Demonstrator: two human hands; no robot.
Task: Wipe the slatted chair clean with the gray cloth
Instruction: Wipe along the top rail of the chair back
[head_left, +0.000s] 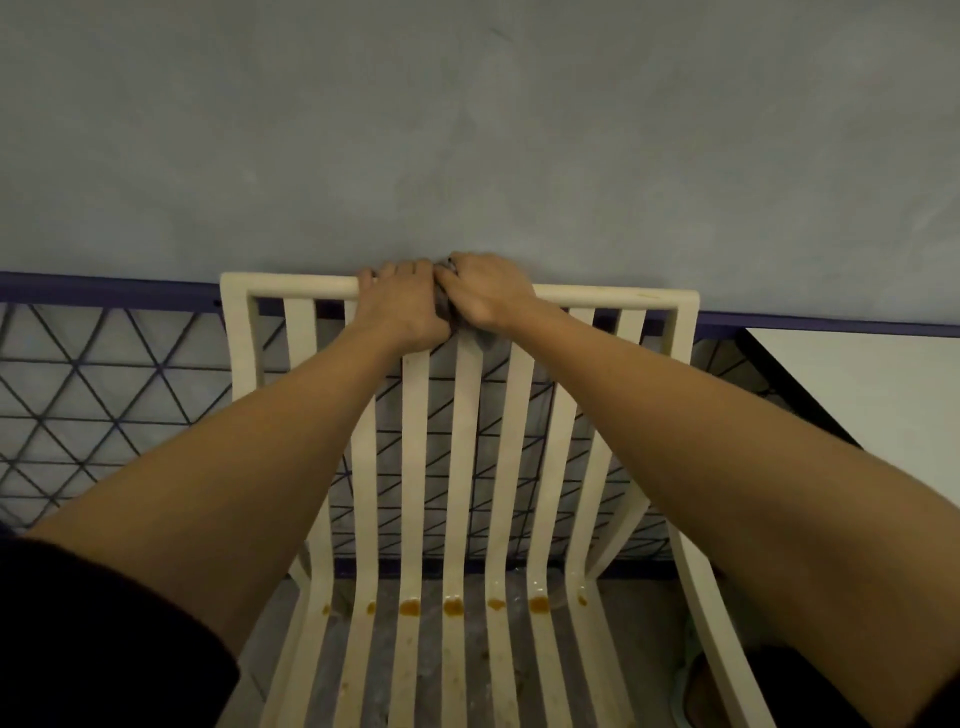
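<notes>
Gray cloth, just a dark crumpled scrap of it, shows between two hands pressed together at the middle of the chair's top rail. The right hand has its fingers curled over the rail and bunched on the cloth; a bit of the fabric peeks out above its knuckles and more hangs below the heel of the palm. The left hand sits right against it, fingers hooked over the same rail, thumb side touching the cloth, though I cannot tell whether it actually grips the fabric or only the wood. Both forearms reach far out from the near corners, dark sleeves pushed up at the elbows.

Outward from there, the slatted chair is pale cream wood, its back slats running down from the rail and bending into the seat. Along that bend sits a row of amber-brown stains, one on nearly every slat, with fainter specks nearer on the seat. Behind the chair is a dark lattice panel under a blue-gray wall. A white tabletop with a dark edge juts in at the right
</notes>
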